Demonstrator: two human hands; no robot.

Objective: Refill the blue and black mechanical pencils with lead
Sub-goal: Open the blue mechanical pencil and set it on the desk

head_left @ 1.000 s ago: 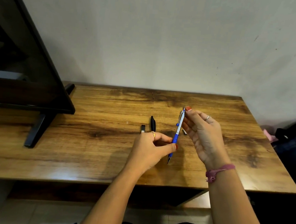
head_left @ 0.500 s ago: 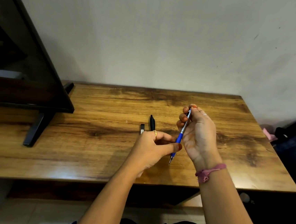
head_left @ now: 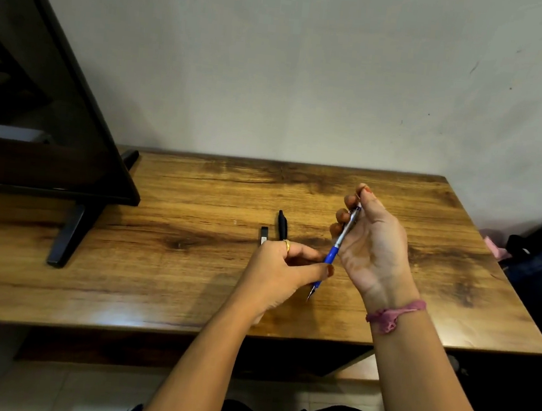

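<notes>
The blue mechanical pencil (head_left: 333, 252) hangs tilted above the wooden table (head_left: 191, 264), tip down and toward me. My left hand (head_left: 281, 272) pinches its blue grip between thumb and forefinger. My right hand (head_left: 370, 244) curls its fingers round the pencil's upper clear barrel, with thumb and forefinger pinched together just above its top end. The black mechanical pencil (head_left: 282, 224) lies on the table behind my left hand, partly hidden by it. A small black lead case (head_left: 263, 234) lies just left of the black pencil.
A dark flat screen on a black stand (head_left: 68, 232) fills the table's left side. A pale wall rises behind the table. Dark bags and a pink item (head_left: 494, 248) sit past the table's right edge. My knees show below the front edge.
My right hand went from open fingers beside the pencil top to fingers curled round the upper barrel, thumb and forefinger now pinched above the cap end. My left hand kept its grip.
</notes>
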